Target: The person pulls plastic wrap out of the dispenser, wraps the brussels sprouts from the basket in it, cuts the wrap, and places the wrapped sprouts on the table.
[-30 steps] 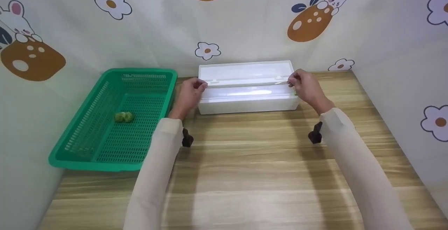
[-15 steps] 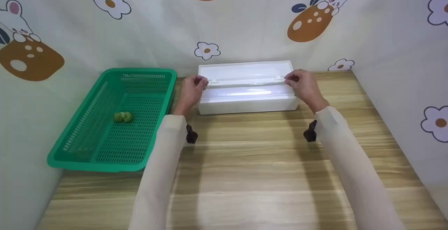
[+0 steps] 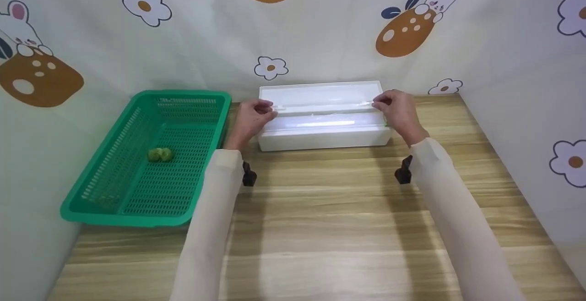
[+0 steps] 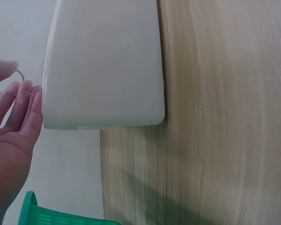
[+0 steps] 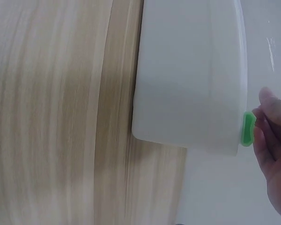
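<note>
Fingers and thumb of the left hand point(image 3: 249, 121) part from their earlier pinch — so that end of the clear film point(image 3: 329, 121) is probably held less firmly — while the right hand point(image 3: 402, 115) still pinches the other end. The film crosses the white box point(image 3: 325, 141), lid point(image 3: 320, 94) raised, by the table's far edge.

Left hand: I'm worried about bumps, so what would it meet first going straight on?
The left hand would probably meet the raised lid of the white box, near the lid's left end, though depth is unclear.
</note>
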A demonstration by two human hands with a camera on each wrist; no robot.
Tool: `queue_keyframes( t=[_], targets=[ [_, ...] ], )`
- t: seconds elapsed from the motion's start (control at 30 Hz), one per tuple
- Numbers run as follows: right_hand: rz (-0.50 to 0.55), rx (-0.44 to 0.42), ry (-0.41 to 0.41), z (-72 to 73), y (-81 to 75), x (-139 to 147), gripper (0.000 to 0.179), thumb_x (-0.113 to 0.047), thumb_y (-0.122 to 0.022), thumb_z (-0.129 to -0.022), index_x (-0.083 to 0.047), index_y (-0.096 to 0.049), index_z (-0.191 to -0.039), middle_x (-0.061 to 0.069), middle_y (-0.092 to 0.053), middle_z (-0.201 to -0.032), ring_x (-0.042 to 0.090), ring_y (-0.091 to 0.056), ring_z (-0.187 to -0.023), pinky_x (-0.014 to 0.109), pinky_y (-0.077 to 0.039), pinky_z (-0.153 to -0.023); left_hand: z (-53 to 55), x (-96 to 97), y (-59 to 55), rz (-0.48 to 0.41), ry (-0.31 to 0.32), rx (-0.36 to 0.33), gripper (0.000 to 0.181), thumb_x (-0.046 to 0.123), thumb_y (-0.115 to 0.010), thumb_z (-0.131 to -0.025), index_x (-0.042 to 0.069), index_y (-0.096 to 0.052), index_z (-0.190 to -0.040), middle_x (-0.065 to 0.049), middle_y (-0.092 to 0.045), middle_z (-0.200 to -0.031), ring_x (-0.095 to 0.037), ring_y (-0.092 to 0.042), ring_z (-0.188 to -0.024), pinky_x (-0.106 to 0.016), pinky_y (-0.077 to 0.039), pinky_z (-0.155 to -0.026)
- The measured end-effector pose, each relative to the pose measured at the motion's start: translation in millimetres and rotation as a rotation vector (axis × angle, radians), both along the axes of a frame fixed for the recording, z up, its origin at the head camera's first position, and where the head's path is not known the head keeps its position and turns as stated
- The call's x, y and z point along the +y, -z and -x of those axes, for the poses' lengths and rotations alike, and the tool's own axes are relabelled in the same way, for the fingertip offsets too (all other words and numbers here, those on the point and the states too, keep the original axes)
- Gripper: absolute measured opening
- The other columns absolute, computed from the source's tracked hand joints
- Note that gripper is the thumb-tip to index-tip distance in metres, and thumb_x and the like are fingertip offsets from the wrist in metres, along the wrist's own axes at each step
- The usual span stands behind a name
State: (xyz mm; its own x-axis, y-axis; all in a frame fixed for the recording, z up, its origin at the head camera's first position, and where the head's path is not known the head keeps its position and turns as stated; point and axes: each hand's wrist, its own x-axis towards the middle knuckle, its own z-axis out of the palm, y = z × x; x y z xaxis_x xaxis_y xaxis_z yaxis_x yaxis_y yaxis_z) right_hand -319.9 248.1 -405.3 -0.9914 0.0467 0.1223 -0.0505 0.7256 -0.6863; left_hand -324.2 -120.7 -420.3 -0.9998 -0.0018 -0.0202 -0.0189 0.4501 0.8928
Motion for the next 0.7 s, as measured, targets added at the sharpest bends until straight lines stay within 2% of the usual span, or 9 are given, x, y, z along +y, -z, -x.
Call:
queue_keyframes(
  t=[0.17, 0.27, 0.57, 0.7],
  targets=[
    [-0.001, -0.018, -0.023, 0.1, -3.8, 0.2, 0.019, -0.011, -0.065, -0.097, 0.000, -0.072, -0.111, 0.019, -0.069, -0.112, 0.029, -0.061, -0.100, 0.041, -0.053, -0.092, -0.5, 0.9, -1.0, -0.016, -0.066, -0.038, 0.023, 0.015, -0.066, -0.098, 0.008, -0.072, -0.119, -0.012, -0.069, -0.118, -0.024, -0.059, -0.104, -0.033, -0.053, -0.097],
    [-0.005, -0.022, -0.030, 0.2, -5.1, 0.8, 0.020, -0.011, -0.064, -0.098, 0.000, -0.071, -0.112, 0.020, -0.068, -0.113, 0.030, -0.060, -0.099, 0.042, -0.053, -0.093, -1.2, 2.0, -3.1, -0.013, -0.097, -0.047, 0.022, 0.017, -0.064, -0.099, 0.011, -0.073, -0.118, -0.009, -0.070, -0.117, -0.023, -0.060, -0.102, -0.032, -0.053, -0.096],
    [-0.013, 0.086, -0.053, 0.4, -9.0, 3.7, 0.017, -0.008, -0.064, -0.097, 0.003, -0.072, -0.106, 0.022, -0.068, -0.107, 0.028, -0.060, -0.094, 0.030, -0.048, -0.081, -0.4, 4.7, -12.0, 0.020, -0.099, -0.033, 0.021, 0.018, -0.062, -0.100, 0.012, -0.073, -0.117, -0.006, -0.071, -0.115, -0.018, -0.066, -0.101, -0.029, -0.056, -0.093],
    [-0.015, 0.070, -0.035, 1.8, -14.8, 5.3, 0.018, -0.009, -0.063, -0.098, 0.002, -0.072, -0.108, 0.021, -0.068, -0.109, 0.027, -0.059, -0.095, 0.032, -0.050, -0.083, 1.6, 6.2, -19.1, 0.026, -0.106, -0.058, 0.022, 0.018, -0.059, -0.102, 0.013, -0.072, -0.119, -0.005, -0.071, -0.115, -0.017, -0.066, -0.103, -0.028, -0.056, -0.093]
  ],
)
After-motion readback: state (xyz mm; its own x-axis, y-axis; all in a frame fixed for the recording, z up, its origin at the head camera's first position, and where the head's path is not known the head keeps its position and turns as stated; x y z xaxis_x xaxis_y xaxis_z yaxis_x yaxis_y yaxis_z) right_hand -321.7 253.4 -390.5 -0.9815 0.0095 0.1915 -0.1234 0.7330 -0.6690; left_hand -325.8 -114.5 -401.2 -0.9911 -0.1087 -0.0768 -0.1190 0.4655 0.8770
